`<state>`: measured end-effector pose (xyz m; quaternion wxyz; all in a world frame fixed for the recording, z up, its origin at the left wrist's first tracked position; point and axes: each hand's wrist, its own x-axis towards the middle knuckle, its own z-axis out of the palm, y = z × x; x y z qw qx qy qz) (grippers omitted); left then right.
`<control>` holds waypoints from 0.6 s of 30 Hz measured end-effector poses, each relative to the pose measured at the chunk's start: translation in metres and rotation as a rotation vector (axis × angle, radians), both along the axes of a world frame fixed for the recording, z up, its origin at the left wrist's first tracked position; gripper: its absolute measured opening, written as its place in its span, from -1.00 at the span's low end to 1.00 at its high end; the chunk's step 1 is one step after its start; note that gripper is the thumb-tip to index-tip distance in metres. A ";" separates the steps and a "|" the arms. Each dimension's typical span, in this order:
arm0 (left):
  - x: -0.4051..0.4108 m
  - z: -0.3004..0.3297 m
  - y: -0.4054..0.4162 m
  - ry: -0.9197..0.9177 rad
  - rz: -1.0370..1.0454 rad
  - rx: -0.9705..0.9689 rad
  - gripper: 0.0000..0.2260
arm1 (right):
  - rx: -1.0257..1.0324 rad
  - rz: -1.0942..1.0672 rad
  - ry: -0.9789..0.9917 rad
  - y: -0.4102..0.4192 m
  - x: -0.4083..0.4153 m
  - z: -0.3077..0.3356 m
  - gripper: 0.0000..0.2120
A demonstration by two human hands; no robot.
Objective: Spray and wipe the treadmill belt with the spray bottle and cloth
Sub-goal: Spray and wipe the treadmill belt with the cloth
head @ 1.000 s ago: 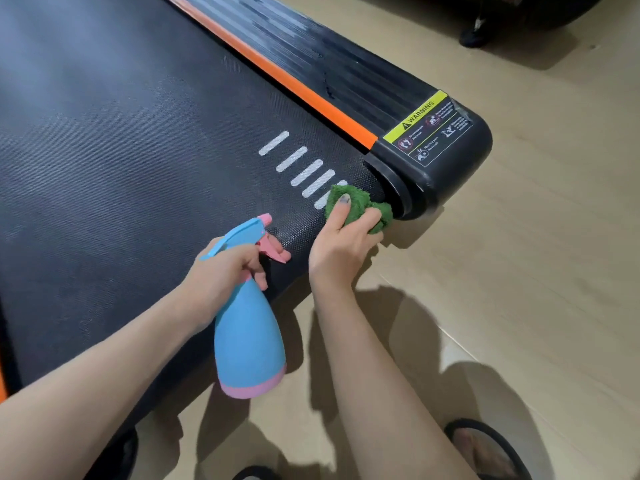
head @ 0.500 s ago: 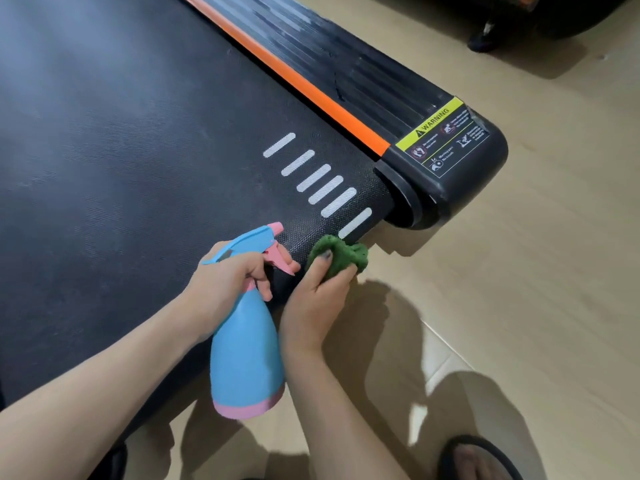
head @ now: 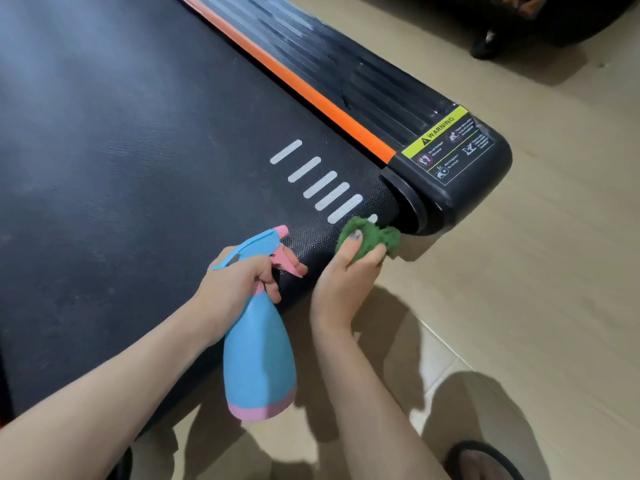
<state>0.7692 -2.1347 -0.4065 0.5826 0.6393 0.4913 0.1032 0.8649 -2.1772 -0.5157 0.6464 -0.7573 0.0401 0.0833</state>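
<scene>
Right grip [head: 349, 271] presses cloth [head: 374, 237] onto belt [head: 138, 168].

Warning label [head: 449, 144] small print illegible. Green cloth [head: 375, 237] partly covered by right hand [head: 346, 280]. Sandalled foot [head: 485, 460] cut by bottom edge.
</scene>
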 end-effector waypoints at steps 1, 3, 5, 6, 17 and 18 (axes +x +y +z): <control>0.000 -0.001 0.001 -0.002 -0.002 0.001 -0.60 | 0.008 0.048 0.003 -0.005 -0.015 -0.001 -0.61; 0.000 -0.002 0.002 -0.009 0.014 -0.014 -0.57 | 0.017 0.141 0.022 -0.011 -0.033 0.000 -0.61; -0.001 -0.003 0.001 -0.009 0.006 -0.012 -0.57 | 0.018 0.182 0.016 -0.014 -0.034 -0.004 -0.61; 0.000 -0.003 0.000 -0.020 -0.002 -0.012 -0.61 | 0.017 0.194 -0.003 -0.014 -0.029 -0.005 -0.60; -0.002 0.002 -0.002 -0.050 -0.027 -0.046 -0.68 | -0.026 -0.012 -0.049 0.008 0.040 0.004 -0.65; -0.002 0.003 -0.001 -0.050 -0.027 -0.045 -0.66 | -0.039 0.012 -0.080 0.006 0.031 0.003 -0.65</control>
